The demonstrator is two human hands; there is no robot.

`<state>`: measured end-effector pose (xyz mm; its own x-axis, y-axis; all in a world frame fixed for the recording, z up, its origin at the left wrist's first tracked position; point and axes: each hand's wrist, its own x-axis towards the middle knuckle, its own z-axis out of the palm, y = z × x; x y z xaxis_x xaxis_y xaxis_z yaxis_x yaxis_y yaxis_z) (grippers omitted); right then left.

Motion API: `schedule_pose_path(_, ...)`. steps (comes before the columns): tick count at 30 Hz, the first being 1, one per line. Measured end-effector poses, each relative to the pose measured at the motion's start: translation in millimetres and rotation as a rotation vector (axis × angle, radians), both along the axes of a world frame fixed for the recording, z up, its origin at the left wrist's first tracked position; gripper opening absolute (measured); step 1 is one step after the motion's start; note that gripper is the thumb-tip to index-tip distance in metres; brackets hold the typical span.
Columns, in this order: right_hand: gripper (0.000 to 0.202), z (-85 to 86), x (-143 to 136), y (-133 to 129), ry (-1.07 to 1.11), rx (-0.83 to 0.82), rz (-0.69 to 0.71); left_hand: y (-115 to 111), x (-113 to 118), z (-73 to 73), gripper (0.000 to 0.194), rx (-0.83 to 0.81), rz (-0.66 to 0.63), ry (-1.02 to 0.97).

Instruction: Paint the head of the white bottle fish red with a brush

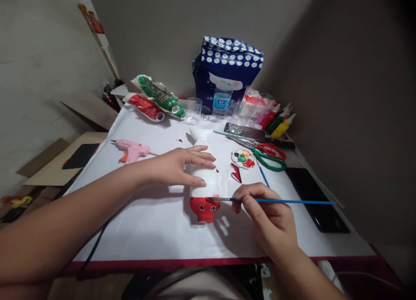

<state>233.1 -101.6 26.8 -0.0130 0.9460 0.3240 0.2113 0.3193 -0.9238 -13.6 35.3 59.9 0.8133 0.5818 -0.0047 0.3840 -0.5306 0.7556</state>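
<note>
A white fish figure (199,189) lies on the white-covered table, its red-painted head (204,211) with two eyes pointing at me. My left hand (182,163) rests over its white body, fingers stretched out and apart, thumb near the edge of the red. Between the thumb and fingers of my right hand (264,211) is a thin blue paintbrush (292,201), held level. Its tip meets the right side of the head, where red borders white. A flower-shaped paint palette (243,159) with black, green, orange and red paint sits beyond my right hand.
Scissors (269,159), a knife (280,143) and a black phone (316,200) lie on the right. A pink glue gun (131,150) is at left. Behind stand a green fish (160,96), a red fish (146,107), plastic cups (194,111), paint bottles (282,127) and a blue bag (227,70).
</note>
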Motion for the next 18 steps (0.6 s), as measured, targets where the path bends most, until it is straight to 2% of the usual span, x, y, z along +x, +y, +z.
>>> schedule_pose_path(6,0.023,2.0,-1,1,0.015,0.023,-0.065,-1,1,0.4,0.049,-0.023,0.016,-0.006)
schedule_pose_path(13,0.019,-5.8,8,-1,0.133,0.04,-0.147,-2,0,3.6,0.051,-0.033,0.023,0.016)
schedule_pose_path(18,0.023,-2.8,9,-5,0.049,-0.004,-0.155,-2,1,5.7,0.05,-0.001,0.019,0.047)
